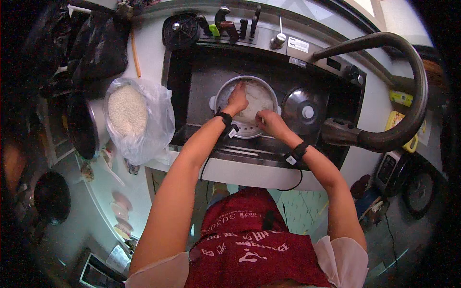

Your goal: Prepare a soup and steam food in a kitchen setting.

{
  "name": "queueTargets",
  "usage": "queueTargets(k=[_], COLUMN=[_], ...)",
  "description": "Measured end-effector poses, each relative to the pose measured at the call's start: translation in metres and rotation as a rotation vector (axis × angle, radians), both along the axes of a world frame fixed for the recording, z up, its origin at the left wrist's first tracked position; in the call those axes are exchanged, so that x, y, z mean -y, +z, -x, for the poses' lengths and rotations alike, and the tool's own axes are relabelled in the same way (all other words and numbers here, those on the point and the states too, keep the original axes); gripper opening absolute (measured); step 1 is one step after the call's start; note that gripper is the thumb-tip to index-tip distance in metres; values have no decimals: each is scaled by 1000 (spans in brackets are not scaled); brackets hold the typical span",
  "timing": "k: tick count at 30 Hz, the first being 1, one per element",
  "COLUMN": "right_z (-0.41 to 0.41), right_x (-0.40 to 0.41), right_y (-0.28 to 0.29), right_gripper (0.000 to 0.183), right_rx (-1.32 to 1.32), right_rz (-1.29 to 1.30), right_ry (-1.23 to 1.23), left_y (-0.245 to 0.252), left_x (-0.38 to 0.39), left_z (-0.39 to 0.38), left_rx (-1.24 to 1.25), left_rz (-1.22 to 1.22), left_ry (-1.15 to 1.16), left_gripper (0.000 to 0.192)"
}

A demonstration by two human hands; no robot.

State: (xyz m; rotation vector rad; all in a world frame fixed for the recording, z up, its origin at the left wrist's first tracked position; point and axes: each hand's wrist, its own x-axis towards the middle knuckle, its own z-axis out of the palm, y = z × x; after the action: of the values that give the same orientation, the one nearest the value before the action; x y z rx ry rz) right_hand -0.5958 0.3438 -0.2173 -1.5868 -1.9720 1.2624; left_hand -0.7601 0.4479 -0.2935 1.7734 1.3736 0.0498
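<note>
A round metal steamer pan [225,86] with light side handles sits in the sink, and a pale, whitish layer covers much of its inside. My left hand [238,98] reaches into it, fingertips down at the far inner wall. Over the pan's near right part is my right hand [271,123], its fingers bent together; whether either hand pinches anything is too small to tell. Several holes show in the metal near the front of the pan. To the right of the pan lies a domed lid [300,108] with a pale knob.
A clear plastic bag of rice [128,109] stands left of the sink [203,79]. The dark faucet [414,82] arches over the right side, its spout head near the lid. Knives [234,27] stand in a holder along the back rim.
</note>
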Motion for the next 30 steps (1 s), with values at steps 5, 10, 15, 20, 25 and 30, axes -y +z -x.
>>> queueTargets(k=[5, 10, 15, 20, 25, 30], right_z=[3, 4, 3, 8, 8, 14], right_x=[-3, -10, -12, -11, -17, -23], right_y=[10, 14, -11, -22, -17, -14], right_gripper=[21, 40, 43, 29, 18, 16], right_rx=[-74, -74, 109, 85, 52, 231], right_rz=[101, 107, -60, -104, -200, -91], right_ry=[-201, -370, -188, -263, -265, -231], left_y=[9, 41, 58, 63, 64, 58], left_x=[4, 18, 21, 22, 26, 29], left_z=[13, 37, 45, 37, 25, 23], left_rx=[269, 266, 349, 284, 282, 284], left_rz=[-95, 81, 68, 273, 178, 23], left_ry=[-100, -415, -414, -191, -212, -177], left_gripper=[47, 46, 39, 28, 21, 20])
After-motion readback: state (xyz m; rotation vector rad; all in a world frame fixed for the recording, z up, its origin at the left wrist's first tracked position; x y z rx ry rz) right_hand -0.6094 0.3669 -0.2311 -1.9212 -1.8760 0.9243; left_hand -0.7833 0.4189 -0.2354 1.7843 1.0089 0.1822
